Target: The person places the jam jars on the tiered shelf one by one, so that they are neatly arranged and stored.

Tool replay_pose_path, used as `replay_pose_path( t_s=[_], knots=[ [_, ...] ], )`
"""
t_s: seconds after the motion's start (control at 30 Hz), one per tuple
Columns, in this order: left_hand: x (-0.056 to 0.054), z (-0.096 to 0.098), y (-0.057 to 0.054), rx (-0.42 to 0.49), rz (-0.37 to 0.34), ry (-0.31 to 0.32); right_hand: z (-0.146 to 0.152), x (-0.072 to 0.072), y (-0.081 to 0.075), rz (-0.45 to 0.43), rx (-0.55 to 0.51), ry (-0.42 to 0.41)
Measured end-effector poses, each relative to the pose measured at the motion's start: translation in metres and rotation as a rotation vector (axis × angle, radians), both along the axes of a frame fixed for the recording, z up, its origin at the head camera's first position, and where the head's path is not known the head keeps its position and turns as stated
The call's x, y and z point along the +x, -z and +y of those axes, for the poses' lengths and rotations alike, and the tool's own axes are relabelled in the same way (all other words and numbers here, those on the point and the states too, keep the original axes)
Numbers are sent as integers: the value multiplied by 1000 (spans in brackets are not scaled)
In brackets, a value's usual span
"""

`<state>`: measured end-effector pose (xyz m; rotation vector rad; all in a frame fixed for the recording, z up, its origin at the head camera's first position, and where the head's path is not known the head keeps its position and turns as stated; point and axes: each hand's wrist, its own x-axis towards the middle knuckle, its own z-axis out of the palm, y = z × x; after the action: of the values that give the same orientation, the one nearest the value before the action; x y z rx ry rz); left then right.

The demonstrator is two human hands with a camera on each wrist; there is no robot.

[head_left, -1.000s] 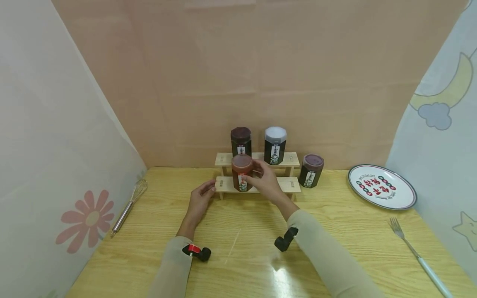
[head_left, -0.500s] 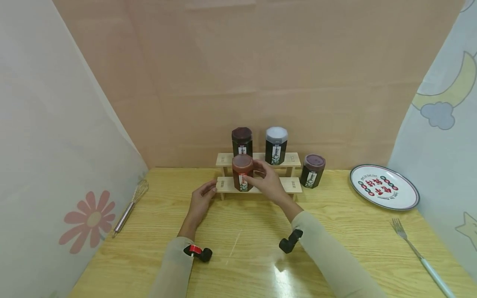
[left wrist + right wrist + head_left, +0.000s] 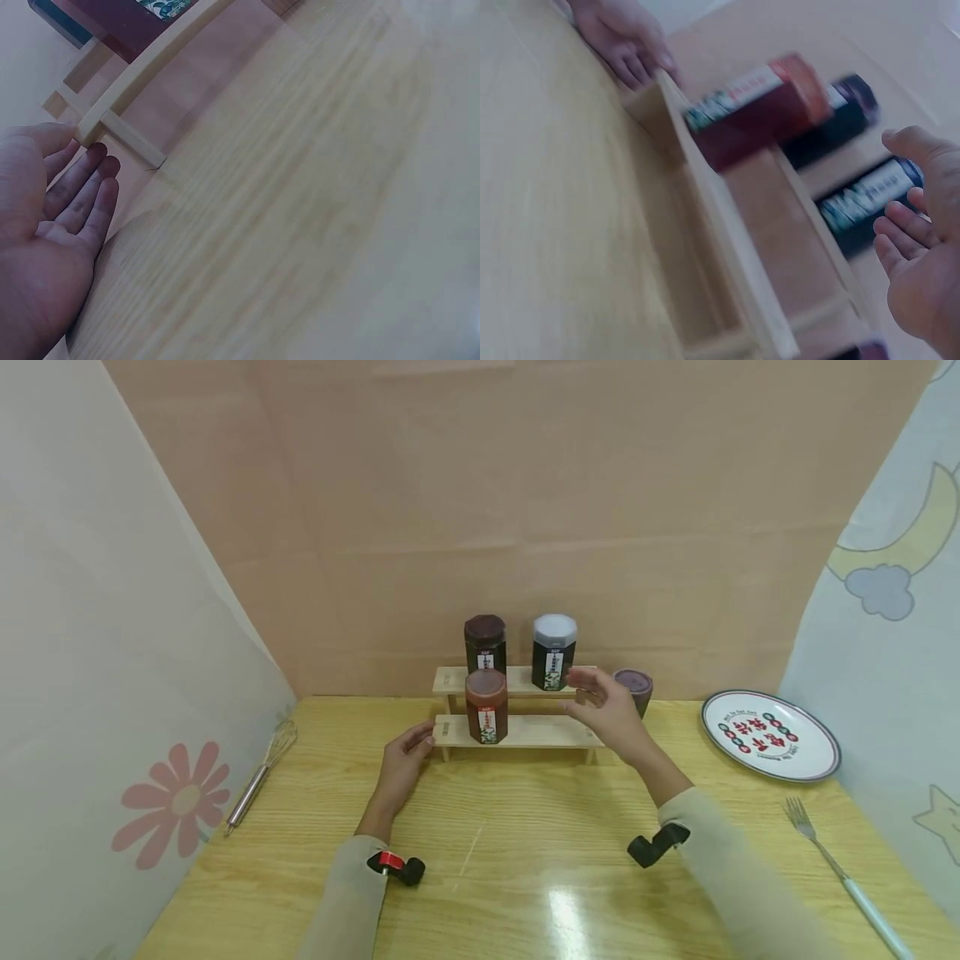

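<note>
A two-tier wooden shelf (image 3: 540, 731) stands at the back of the table. My left hand (image 3: 402, 768) is at the left end of its lower tier; in the left wrist view the thumb (image 3: 52, 139) and fingertips pinch the board's corner. On the lower tier, toward the left, a jar with a reddish-brown lid (image 3: 487, 710) stands upright. Behind it on the upper tier are a dark-lidded jar (image 3: 485, 643) and a white-lidded jar (image 3: 554, 652). My right hand (image 3: 615, 714), fingers loosely bent, hovers before the shelf's right end. It holds nothing and partly hides a purple-lidded jar (image 3: 633, 685).
A white plate with red lettering (image 3: 813, 752) lies at the right, with a blue-handled fork (image 3: 847, 868) in front of it. A wire whisk (image 3: 258, 781) is on the left side of the wooden table (image 3: 517, 860). Cloth walls enclose the back and sides.
My right hand has let go of the reddish-brown-lidded jar and moved right, now in front of the purple-lidded jar. That jar stays on the lower tier. The left hand has not moved.
</note>
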<state>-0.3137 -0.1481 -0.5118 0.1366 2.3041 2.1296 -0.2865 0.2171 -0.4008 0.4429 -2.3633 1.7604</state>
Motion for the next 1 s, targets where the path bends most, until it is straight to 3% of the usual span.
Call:
replay_pose_path(
  t_s=[0.07,0.2,0.53,0.8,1.0],
  knots=[
    [1,-1,-5,-9,-15,5,14,-1,-5,11,31,43],
    [1,-2,-4,-17,-15,4,41,-4,-12,4,68,124],
    [0,-1,0,2,-4,11,94,-9,-6,-55,102,257],
    [1,-1,0,5,12,-9,111,-24,21,-115,92,286],
    [1,1,0,13,24,-20,114,-31,45,-170,85,240]
  ],
)
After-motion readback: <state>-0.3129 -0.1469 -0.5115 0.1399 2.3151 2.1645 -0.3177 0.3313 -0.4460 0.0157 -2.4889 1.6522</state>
